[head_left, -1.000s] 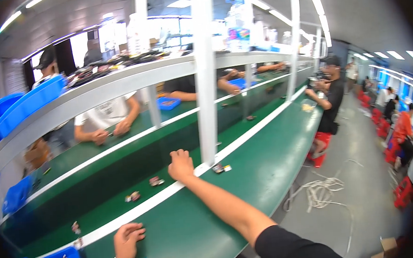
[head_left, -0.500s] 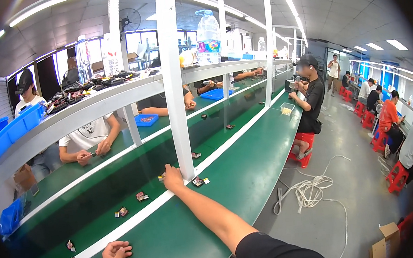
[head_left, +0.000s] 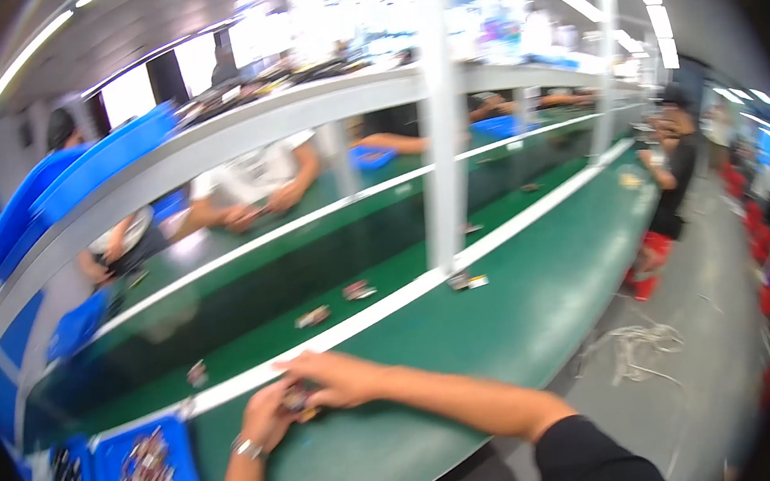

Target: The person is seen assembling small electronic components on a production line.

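Just inside the white rail, my two hands come together over the green tabletop. My left hand [head_left: 268,417], a metal watch band at its wrist, closes around a small dark-and-reddish electronic part [head_left: 297,398] with a yellowish bit. From the right, my right hand [head_left: 347,378] bends its fingers and thumb over the same part. Blur and the fingers hide much of it. A blue tray [head_left: 193,468] left of my hands holds a heap of similar small parts. Another such part [head_left: 468,281] with a white-and-yellow tab lies farther right, by the white post.
Beyond the white rail [head_left: 329,337], a green conveyor carries similar parts [head_left: 358,289]. A white post [head_left: 445,189] rises from the rail to a loaded shelf with blue bins [head_left: 104,164]. A second blue tray with black pieces stands far left. Co-workers sit across and at right; white cord lies on the floor.
My right hand has drawn back from the conveyor beside the post to meet my left hand, which is now closed on the part. The view has swung left, showing more of the blue trays.
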Demonstrator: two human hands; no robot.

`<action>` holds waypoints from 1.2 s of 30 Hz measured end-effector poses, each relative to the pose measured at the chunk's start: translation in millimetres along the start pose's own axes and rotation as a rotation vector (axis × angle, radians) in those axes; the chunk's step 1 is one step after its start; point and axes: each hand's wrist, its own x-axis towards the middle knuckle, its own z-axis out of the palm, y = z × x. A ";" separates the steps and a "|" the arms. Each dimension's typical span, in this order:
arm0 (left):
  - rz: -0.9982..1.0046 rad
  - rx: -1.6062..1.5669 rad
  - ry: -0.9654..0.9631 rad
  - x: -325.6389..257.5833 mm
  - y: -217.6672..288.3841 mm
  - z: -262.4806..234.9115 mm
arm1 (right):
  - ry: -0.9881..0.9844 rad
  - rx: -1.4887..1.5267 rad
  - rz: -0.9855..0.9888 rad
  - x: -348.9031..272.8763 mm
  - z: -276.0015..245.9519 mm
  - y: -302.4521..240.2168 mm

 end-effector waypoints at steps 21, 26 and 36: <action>-0.037 0.036 0.063 -3.6 9.7 9.0 | 0.181 -0.202 -0.012 -16.4 17.3 8.2; -0.025 0.034 0.061 2.6 3.9 14.9 | 0.181 -0.278 -0.058 -15.2 15.9 10.9; 0.012 0.004 0.025 -7.3 5.2 10.2 | 0.272 -0.135 -0.090 -11.6 33.7 11.7</action>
